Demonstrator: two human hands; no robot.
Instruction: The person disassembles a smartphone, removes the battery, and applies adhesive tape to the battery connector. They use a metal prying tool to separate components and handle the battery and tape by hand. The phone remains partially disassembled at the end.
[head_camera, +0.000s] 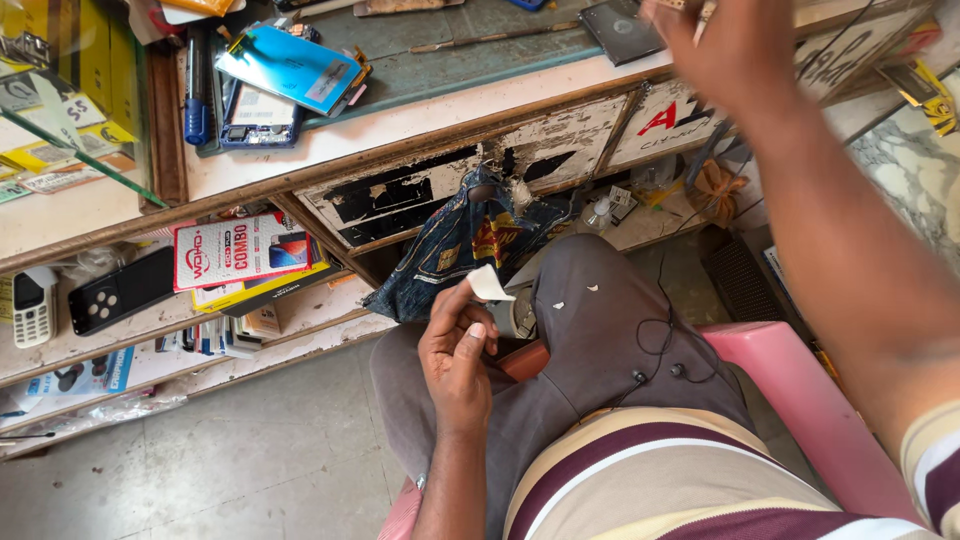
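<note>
White scrap (489, 284), pinched, left hand (457, 362) fingertips, seemingly

A small white scrap of paper (489, 284) is pinched by the left hand (458, 352) above the lap, while the right hand (722, 40) is raised over the cluttered workbench (420, 118), something thin held in it.

Worktop (420, 115) w/ phones (262, 118), pen (196, 90)
</note>
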